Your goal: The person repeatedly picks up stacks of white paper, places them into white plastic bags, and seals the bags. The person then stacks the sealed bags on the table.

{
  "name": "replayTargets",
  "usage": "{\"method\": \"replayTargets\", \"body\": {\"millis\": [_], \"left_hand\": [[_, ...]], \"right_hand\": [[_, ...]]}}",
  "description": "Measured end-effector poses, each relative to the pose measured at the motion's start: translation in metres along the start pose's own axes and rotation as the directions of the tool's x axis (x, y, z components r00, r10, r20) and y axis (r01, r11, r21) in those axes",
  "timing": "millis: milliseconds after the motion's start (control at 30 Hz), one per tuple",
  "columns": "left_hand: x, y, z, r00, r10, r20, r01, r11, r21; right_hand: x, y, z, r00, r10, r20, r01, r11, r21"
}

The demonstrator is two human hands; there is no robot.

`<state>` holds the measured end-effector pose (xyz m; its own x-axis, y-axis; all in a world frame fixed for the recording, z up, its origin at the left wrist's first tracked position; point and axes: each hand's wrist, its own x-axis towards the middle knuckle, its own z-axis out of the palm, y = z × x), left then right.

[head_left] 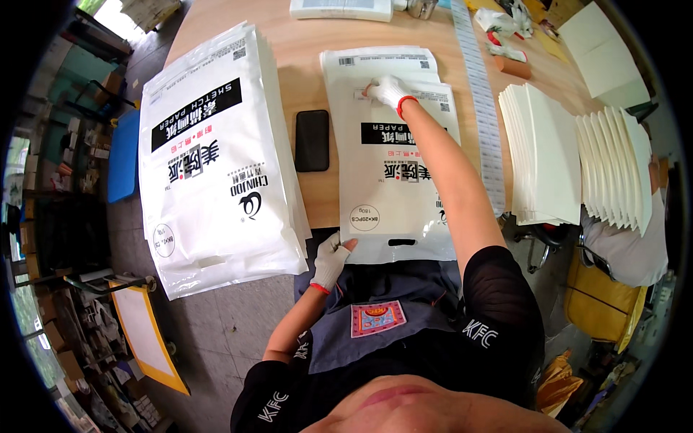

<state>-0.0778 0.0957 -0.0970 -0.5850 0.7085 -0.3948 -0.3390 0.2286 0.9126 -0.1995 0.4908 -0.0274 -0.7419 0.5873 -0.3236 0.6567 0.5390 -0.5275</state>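
Note:
A white plastic bag (364, 180) of paper, printed in black and red, lies on top of a stack of similar bags in front of me. My right hand (390, 92), in a white knit glove with a red cuff, is at this bag's far end. Its fingers are bent together at the bag's edge, bare fingertips pointing left. My left hand (330, 261), gloved the same way, is at the near left corner, below the table edge. Its bare thumb lies against the bag's edge; the other fingers are partly hidden. Near me, the bag has a cut-out handle (401, 242).
A tall stack of filled white bags (209, 238) overhangs the table on the left. Between the stacks lies a black phone (312, 141). Fanned piles of white paper (538, 155) stand on the right, beyond a long printed strip (482, 94). A blue stool (124, 155) is at far left.

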Motion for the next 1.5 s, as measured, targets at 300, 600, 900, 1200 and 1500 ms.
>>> {"method": "replayTargets", "body": {"millis": [300,600,900,1200,1500], "left_hand": [[0.005,0.005,0.003,1.000,-0.017,0.005,0.017,1.000,-0.007],[-0.012,0.090,0.021,0.942,0.336,-0.014,-0.328,0.928,0.174],[-0.066,0.213,0.028,0.504,0.801,0.324,-0.781,0.263,0.566],[-0.095,0.250,-0.189,0.225,0.782,-0.581,-0.689,0.549,0.473],[-0.060,0.076,-0.244,0.153,0.549,-0.822,-0.325,0.813,0.483]], "right_hand": [[0.011,0.025,0.033,0.918,-0.052,-0.393,0.093,0.992,0.085],[-0.253,0.104,-0.034,0.960,0.275,-0.058,-0.273,0.860,-0.432],[-0.325,0.145,0.113,0.963,-0.211,0.168,-0.184,-0.057,0.981],[-0.235,-0.121,0.041,0.859,-0.509,-0.058,0.298,0.404,0.865],[-0.272,-0.085,0.055,0.842,-0.538,-0.031,0.323,0.459,0.828]]}}
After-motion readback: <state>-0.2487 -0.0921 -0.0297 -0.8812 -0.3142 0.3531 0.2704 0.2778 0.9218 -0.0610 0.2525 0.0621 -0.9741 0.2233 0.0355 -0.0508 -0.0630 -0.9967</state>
